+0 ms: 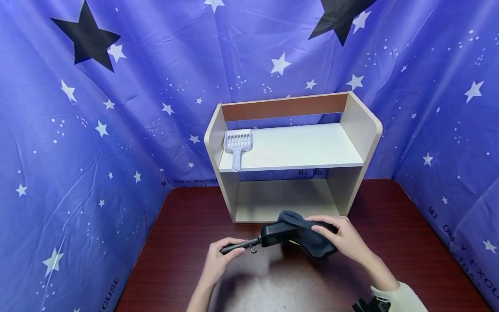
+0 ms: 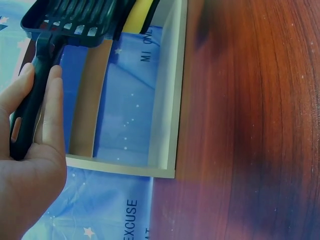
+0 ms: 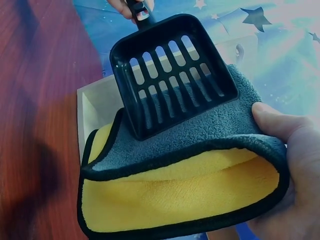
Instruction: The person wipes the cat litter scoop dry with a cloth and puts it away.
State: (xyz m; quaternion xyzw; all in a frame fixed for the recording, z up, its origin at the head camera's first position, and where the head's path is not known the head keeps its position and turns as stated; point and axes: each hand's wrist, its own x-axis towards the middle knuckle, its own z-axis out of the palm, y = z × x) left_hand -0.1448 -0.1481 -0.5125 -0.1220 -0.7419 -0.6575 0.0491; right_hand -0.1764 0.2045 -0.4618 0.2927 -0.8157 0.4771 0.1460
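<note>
My left hand (image 1: 218,258) grips the handle of a black slotted litter scoop (image 1: 271,235), thumb on one side and fingers on the other. In the left wrist view the handle (image 2: 31,107) runs up from the palm to the slotted head. My right hand (image 1: 347,239) holds a cloth (image 1: 317,243), dark grey on one face and yellow on the other with black edging. The right wrist view has the folded cloth (image 3: 175,202) behind and under the scoop's head, its grey face against the slots. Some right fingers are hidden behind the cloth.
A two-tier pale wooden shelf (image 1: 292,145) stands at the back of the dark red table (image 1: 187,225). On its upper board, at the left, lies a pale lilac slotted scoop (image 1: 236,160). Blue star-patterned curtains (image 1: 136,108) surround the table's back and sides.
</note>
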